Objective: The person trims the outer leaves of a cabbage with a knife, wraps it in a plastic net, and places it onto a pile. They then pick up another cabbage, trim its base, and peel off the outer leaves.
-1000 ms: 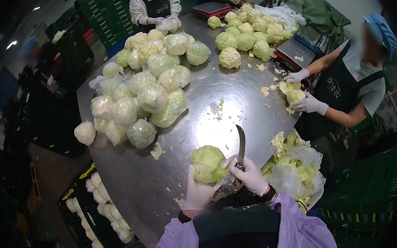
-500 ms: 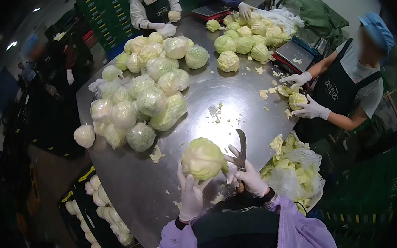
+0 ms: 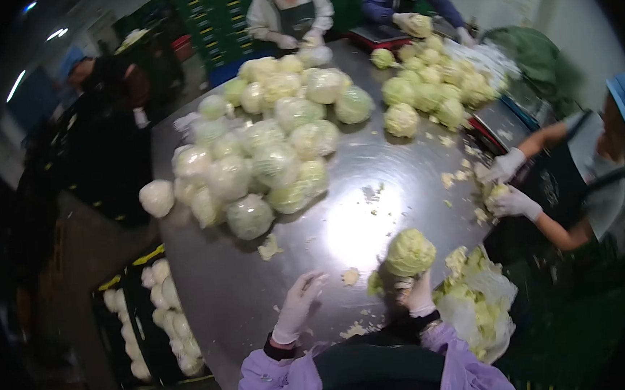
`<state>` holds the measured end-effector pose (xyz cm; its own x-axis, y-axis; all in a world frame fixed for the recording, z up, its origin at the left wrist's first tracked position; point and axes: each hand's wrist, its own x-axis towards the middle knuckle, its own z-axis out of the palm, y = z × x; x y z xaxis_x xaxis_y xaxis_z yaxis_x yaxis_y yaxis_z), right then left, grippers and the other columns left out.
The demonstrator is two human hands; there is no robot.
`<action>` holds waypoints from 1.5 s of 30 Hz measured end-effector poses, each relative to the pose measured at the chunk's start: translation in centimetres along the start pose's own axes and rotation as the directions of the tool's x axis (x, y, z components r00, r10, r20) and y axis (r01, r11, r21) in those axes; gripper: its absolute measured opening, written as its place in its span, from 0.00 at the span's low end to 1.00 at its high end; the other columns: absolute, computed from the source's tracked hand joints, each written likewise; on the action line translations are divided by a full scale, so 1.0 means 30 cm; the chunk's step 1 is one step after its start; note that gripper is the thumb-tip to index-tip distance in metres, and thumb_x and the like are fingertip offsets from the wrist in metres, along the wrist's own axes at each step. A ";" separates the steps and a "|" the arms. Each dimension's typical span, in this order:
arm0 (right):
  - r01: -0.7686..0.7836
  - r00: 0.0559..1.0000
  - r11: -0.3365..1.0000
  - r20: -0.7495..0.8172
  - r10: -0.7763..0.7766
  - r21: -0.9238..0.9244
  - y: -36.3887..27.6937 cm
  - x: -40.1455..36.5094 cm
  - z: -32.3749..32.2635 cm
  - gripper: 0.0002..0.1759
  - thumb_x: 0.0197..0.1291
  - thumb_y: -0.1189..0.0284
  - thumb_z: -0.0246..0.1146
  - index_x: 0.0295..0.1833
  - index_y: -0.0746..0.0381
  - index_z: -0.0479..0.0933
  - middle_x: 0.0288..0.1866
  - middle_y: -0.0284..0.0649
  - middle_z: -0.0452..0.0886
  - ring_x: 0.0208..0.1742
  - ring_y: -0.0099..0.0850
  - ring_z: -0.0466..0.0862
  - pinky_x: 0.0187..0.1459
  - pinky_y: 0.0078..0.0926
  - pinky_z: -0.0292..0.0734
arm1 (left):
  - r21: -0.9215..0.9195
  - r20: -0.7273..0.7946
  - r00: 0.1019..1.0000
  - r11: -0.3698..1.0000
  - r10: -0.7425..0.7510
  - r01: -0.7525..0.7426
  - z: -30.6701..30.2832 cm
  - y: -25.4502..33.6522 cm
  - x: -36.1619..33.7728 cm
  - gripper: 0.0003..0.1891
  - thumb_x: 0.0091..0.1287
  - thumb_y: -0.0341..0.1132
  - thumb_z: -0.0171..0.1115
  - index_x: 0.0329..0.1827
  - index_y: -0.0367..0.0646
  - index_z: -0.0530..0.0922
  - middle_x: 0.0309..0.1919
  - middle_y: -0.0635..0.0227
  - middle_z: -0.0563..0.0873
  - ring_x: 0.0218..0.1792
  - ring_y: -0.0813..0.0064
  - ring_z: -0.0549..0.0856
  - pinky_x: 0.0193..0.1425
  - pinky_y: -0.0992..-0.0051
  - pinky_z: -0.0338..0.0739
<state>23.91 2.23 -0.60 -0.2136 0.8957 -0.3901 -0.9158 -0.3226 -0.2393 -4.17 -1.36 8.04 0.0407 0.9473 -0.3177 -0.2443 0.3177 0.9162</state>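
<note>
A green cabbage [image 3: 411,252] is at my right hand [image 3: 420,297], which supports it from below near the front of the steel table [image 3: 261,285]. The gloved fingers there are partly hidden under it. A dark, banded shape beside those fingers may be the knife, but its blade cannot be made out. A loose leaf [image 3: 374,283] hangs just left of the cabbage. My left hand [image 3: 302,306], also gloved, is off to the left with nothing in it, fingers stretched out above the table. Between the two hands lies a leaf scrap [image 3: 350,276].
Wrapped cabbages [image 3: 274,165] are piled at the left, bare ones [image 3: 428,89] at the back right. A bag of trimmed leaves [image 3: 479,296] stands by my right arm. Crates [image 3: 140,337] are at the lower left. A co-worker's gloved hands [image 3: 512,203] work at the right edge.
The cabbage has gone from my left hand to my right and moved rightward. My left hand has come away opened. The knife's curved blade, upright before, no longer shows clearly. The view has shifted.
</note>
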 end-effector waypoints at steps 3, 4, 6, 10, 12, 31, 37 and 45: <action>-0.005 0.984 1.000 -0.179 0.004 -0.004 -0.075 0.097 -0.090 0.33 0.65 0.41 0.49 0.61 0.56 0.67 0.32 0.35 0.77 0.19 0.19 0.69 0.20 0.13 0.67 | 0.043 -0.075 0.997 0.998 -0.035 0.039 -0.103 -0.060 0.034 0.26 0.69 0.36 0.60 0.68 0.37 0.65 0.58 0.62 0.77 0.59 0.74 0.76 0.60 0.76 0.71; 0.057 0.979 0.998 -0.196 -0.061 -0.026 -0.105 0.134 -0.131 0.33 0.65 0.41 0.49 0.63 0.55 0.65 0.44 0.41 0.80 0.20 0.18 0.69 0.21 0.14 0.69 | 0.043 -0.104 0.994 0.999 -0.022 0.026 -0.143 -0.080 0.056 0.26 0.69 0.36 0.60 0.68 0.37 0.65 0.58 0.62 0.77 0.59 0.74 0.76 0.60 0.76 0.71; 0.135 0.974 0.991 -0.182 -0.134 -0.010 -0.153 0.162 -0.085 0.34 0.66 0.41 0.48 0.67 0.54 0.62 0.59 0.46 0.76 0.20 0.18 0.69 0.23 0.14 0.71 | 0.122 -0.283 0.948 0.986 0.147 -0.117 -0.229 -0.116 0.102 0.33 0.65 0.35 0.64 0.71 0.37 0.59 0.63 0.58 0.71 0.60 0.68 0.75 0.61 0.73 0.71; 0.305 0.943 0.919 -0.053 -0.328 -0.251 -0.209 0.191 -0.034 0.32 0.66 0.45 0.52 0.68 0.53 0.61 0.65 0.45 0.72 0.23 0.18 0.71 0.41 0.31 0.81 | 0.369 -0.536 0.782 0.922 0.317 -0.121 -0.397 -0.078 0.218 0.42 0.62 0.38 0.68 0.74 0.37 0.54 0.67 0.49 0.64 0.67 0.57 0.68 0.65 0.65 0.69; 0.195 0.956 0.865 -0.108 -0.273 -0.462 -0.160 0.142 0.070 0.31 0.67 0.46 0.52 0.66 0.54 0.64 0.54 0.39 0.77 0.23 0.18 0.71 0.49 0.38 0.79 | 0.384 -0.585 0.717 0.908 0.379 -0.167 -0.467 -0.035 0.305 0.45 0.58 0.41 0.72 0.73 0.34 0.54 0.67 0.45 0.64 0.68 0.53 0.65 0.66 0.62 0.67; -0.297 0.955 0.694 -0.195 0.224 -0.656 0.150 0.122 0.033 0.21 0.72 0.64 0.51 0.63 0.64 0.65 0.40 0.43 0.83 0.32 0.28 0.81 0.31 0.24 0.78 | 0.735 -0.432 0.534 0.627 0.727 -0.260 -0.367 -0.079 0.293 0.25 0.51 0.32 0.74 0.50 0.40 0.72 0.51 0.59 0.72 0.55 0.59 0.73 0.61 0.63 0.68; -0.083 0.996 0.613 -0.084 0.027 -0.786 0.217 0.144 0.240 0.28 0.69 0.71 0.56 0.71 0.61 0.58 0.47 0.41 0.81 0.28 0.21 0.79 0.28 0.16 0.75 | 0.890 -0.213 0.674 0.426 0.707 -0.165 -0.471 0.030 0.354 0.39 0.54 0.42 0.73 0.70 0.47 0.66 0.70 0.52 0.62 0.70 0.48 0.59 0.73 0.58 0.57; 0.084 0.993 0.464 0.035 -0.112 -0.882 0.224 0.232 0.175 0.30 0.65 0.74 0.60 0.71 0.60 0.59 0.60 0.38 0.74 0.32 0.16 0.77 0.29 0.14 0.73 | 0.991 0.009 0.788 0.098 0.616 -0.088 -0.272 -0.001 0.402 0.34 0.59 0.50 0.65 0.66 0.45 0.70 0.66 0.50 0.69 0.67 0.49 0.66 0.70 0.59 0.61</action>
<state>14.48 7.91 -0.25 -0.1218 0.9363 -0.3293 -0.1428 -0.3448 -0.9277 -11.59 9.71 2.18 -0.1102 0.9423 0.3161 0.9327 -0.0118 0.3603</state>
